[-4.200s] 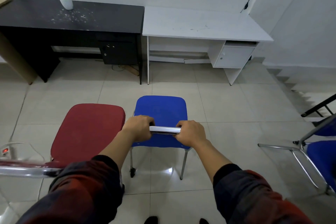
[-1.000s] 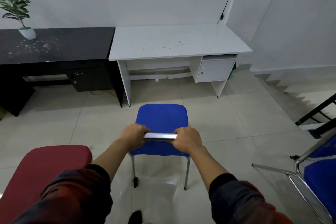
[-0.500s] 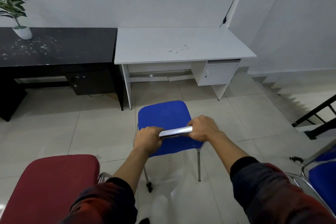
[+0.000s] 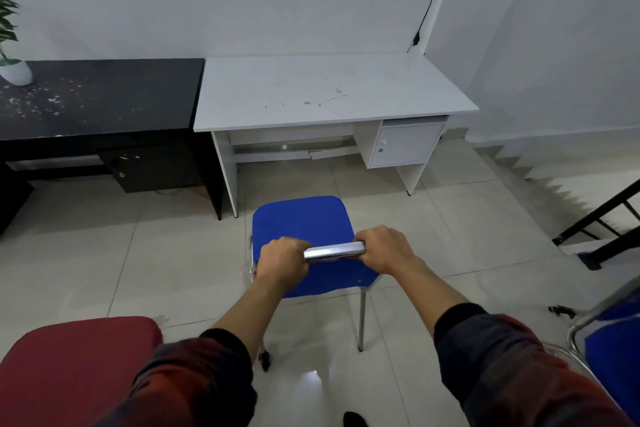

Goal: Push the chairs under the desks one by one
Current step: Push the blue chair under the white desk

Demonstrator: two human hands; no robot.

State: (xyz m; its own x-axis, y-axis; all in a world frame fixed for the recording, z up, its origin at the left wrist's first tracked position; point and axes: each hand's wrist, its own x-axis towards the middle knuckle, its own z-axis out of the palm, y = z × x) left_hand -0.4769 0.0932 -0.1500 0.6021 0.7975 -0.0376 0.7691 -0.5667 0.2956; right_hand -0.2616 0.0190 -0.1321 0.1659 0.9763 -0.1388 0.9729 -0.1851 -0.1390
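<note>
Chairs remain outstanding: none yet sits under a desk. White desk (image 4: 332, 94) stands ahead, its kneehole unoccupied; black desk (image 4: 100, 94) adjoins it. Blue chair (image 4: 304, 229) stands just short of the white desk. Red chair (image 4: 69, 371) waits behind. My left hand (image 4: 282, 258) and right hand (image 4: 386, 248) are both clenched around its chrome back bar (image 4: 334, 250).

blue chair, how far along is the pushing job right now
Done: nothing looks finished; no chair sits under the white desk or the black desk. In hand: the left hand and right hand grip the chrome back bar of the blue chair, which stands on open floor facing the white desk's opening. Left: push it in, then the red chair and the second blue chair.
</note>
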